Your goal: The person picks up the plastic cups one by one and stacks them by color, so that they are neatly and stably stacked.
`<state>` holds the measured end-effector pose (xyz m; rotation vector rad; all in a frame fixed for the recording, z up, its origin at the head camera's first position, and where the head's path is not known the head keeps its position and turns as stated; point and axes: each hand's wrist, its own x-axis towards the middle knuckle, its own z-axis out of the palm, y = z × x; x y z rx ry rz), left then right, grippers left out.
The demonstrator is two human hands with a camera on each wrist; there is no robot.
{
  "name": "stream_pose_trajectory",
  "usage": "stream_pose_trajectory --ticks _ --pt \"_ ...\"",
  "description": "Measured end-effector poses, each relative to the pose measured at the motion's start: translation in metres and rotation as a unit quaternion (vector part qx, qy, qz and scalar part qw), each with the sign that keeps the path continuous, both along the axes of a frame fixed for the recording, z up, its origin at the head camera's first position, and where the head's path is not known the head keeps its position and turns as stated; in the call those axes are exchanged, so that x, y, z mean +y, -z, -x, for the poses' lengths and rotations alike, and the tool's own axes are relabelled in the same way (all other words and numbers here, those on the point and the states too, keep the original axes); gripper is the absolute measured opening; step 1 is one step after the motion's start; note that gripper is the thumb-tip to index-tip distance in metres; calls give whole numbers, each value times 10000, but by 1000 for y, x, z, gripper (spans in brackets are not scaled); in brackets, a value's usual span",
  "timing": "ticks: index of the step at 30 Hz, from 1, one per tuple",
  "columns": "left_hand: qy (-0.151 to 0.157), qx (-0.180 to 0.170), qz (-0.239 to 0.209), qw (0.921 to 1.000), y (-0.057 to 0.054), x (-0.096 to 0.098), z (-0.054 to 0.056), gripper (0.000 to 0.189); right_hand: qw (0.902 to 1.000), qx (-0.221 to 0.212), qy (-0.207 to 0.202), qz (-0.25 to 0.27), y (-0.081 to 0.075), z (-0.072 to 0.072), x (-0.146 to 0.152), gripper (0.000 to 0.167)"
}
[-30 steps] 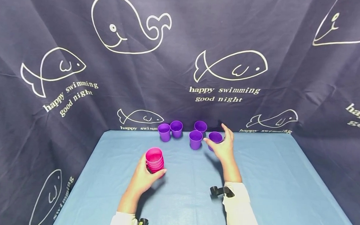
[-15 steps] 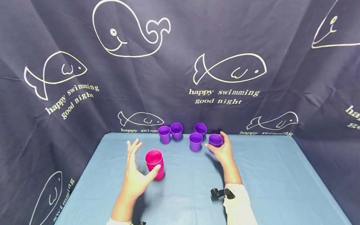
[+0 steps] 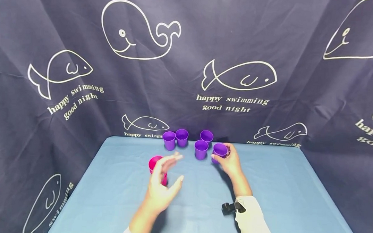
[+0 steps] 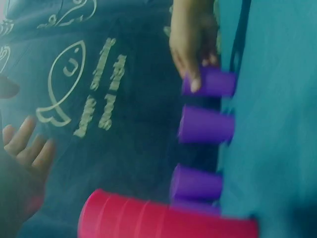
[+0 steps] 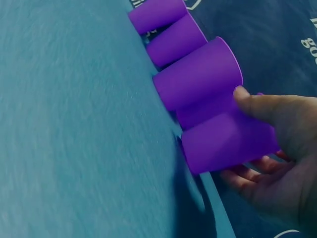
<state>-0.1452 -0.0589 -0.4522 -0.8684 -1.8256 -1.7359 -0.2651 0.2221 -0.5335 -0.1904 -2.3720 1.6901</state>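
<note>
My right hand (image 3: 232, 163) grips the rightmost purple cup (image 3: 219, 151), thumb on its near side and fingers behind it. The right wrist view shows this purple cup (image 5: 223, 141) upright with its base right at the cloth and the thumb near its rim. My left hand (image 3: 159, 191) is empty, fingers spread, in front of a stack of nested pink cups (image 3: 154, 161) and partly covering it. In the left wrist view the pink stack (image 4: 148, 218) is apart from my left hand's fingers (image 4: 42, 156).
Left of the held cup stand two purple cups, one in front (image 3: 201, 150) and one behind (image 3: 206, 135). Another pair, a left cup (image 3: 169, 141) and a right cup (image 3: 181, 138), stands further left. A dark printed curtain (image 3: 188, 78) rises behind the blue-covered table (image 3: 283, 197).
My left hand has let go of the pink stack, drawn off to its left, then swung right across it. My right hand has closed around the purple cup and shifted it slightly nearer.
</note>
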Motion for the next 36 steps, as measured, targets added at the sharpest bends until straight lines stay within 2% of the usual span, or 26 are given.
stream_pose_trajectory --ticks 2,5,7,9,15,20,25,32,36 --pt "434 -679 20 9967 4 10 1 61 10000 22 34 -21 0 -1 1 70" --pt "636 -1665 367 9833 11 21 3 58 9999 47 72 -84 -1 -2 1 73" --pt "685 -2059 617 9742 16 27 5 59 9998 52 103 -132 -2 -3 1 76" --pt "722 -2293 833 9671 19 32 9 60 9998 52 123 -122 -3 -4 1 79" --pt "582 -2353 1338 9609 25 39 20 63 9994 127 186 -247 -6 -8 2 80" --pt "389 -2407 1484 9584 29 41 27 66 9989 372 95 -266 -14 -11 -1 77" --pt "268 -2416 1596 9568 33 42 30 69 9983 499 -43 -286 -23 -17 -9 78" --pt "-23 -2707 1660 9483 42 43 31 82 9964 620 -386 -435 -32 -23 -21 82" --pt "-155 -2545 1755 9509 48 44 32 87 9958 605 -515 -466 -36 -27 -29 82"
